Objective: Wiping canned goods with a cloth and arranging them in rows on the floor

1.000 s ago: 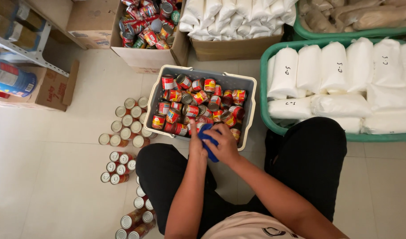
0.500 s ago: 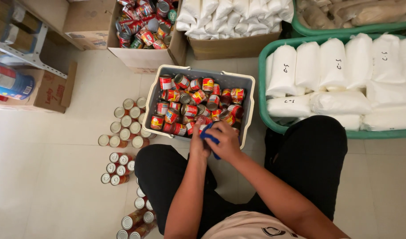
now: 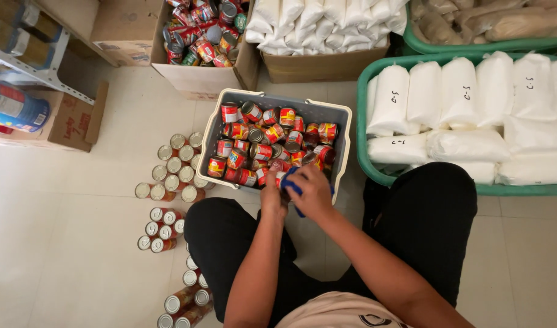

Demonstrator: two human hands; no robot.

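Both hands meet at near rim of grey basket (image 3: 213, 143). Left hand (image 3: 272, 197) closed around small can (image 3: 281, 179), mostly hidden. Right hand (image 3: 312, 193) gripping blue cloth (image 3: 294, 188) pressed vs that can. Basket full of red-label cans (image 3: 260, 140). More tins (image 3: 172, 167) stand on floor left of basket; green crate (image 3: 368, 164) w/ white bags (image 3: 448, 103) right of it.

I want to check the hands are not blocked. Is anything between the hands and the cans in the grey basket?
Nothing visible stands between. The left hand and right hand are together at the near rim of the grey basket, around a blue thing, right beside the cans.
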